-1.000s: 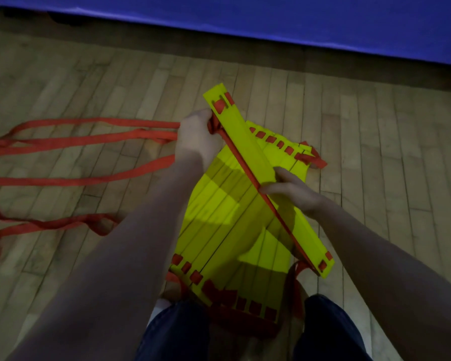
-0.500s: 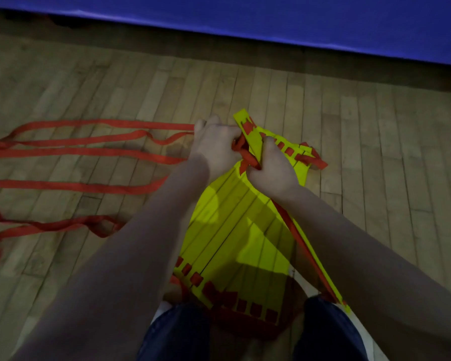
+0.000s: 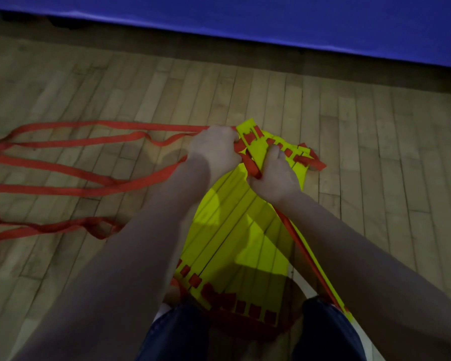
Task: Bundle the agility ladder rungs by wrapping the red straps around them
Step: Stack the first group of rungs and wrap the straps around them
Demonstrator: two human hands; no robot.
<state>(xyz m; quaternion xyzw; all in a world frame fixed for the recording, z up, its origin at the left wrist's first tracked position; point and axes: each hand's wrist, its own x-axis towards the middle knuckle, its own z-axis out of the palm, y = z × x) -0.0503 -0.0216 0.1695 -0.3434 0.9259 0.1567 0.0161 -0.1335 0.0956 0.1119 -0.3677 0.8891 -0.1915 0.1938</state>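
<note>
The floor [image 3: 362, 157] is hardwood, laid in narrow pale-brown strips with staggered end joints, the boards running from near to far. Its finish is matte and scuffed, with darker seams between strips. Along the far side stands a plain blue surface [image 3: 271, 19] spanning the whole width; whether it is a padded wall or a mat cannot be told. At its foot lies a dark shadowed band [image 3: 141, 45]. The light is dim, strongest on the middle boards, fading toward the left and far edges.

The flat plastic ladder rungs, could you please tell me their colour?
The flat plastic rungs are bright yellow, clearest in the head view.
</note>
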